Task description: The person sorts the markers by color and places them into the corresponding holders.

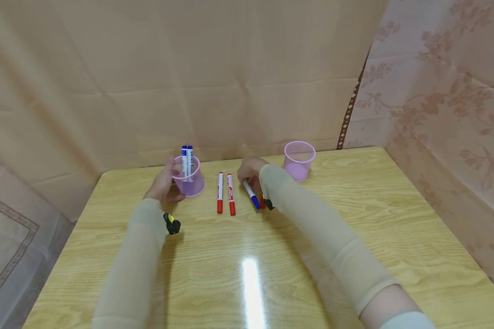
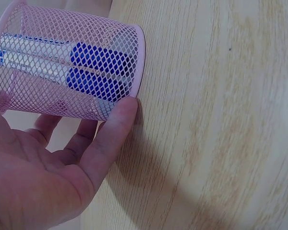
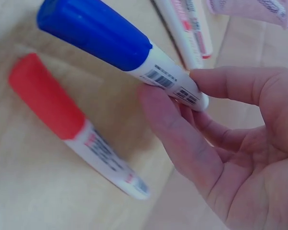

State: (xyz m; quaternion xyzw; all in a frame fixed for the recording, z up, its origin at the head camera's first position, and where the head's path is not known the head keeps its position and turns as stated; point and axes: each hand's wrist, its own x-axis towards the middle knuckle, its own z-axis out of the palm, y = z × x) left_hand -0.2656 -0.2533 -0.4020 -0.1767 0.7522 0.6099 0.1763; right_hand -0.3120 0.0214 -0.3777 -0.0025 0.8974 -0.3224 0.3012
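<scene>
My left hand (image 1: 160, 183) grips a pink mesh pen cup (image 1: 194, 186) by its left side. Two blue-capped markers (image 1: 187, 161) stand in that cup; in the left wrist view their blue caps (image 2: 98, 69) sit at the cup's base end. With thumb and fingers, my right hand (image 1: 250, 168) pinches the white barrel of another blue marker (image 3: 101, 36), its cap pointing toward the person. Below it in the right wrist view lies a red-capped marker (image 3: 72, 120), mostly hidden by the right hand and wrist in the head view.
Two red markers (image 1: 220, 193) lie side by side between the hands on the wooden table (image 1: 214, 265). A second pink pen cup (image 1: 298, 170) stands at the back, right of my right hand. A beige curtain (image 1: 230, 82) hangs behind the table's far edge.
</scene>
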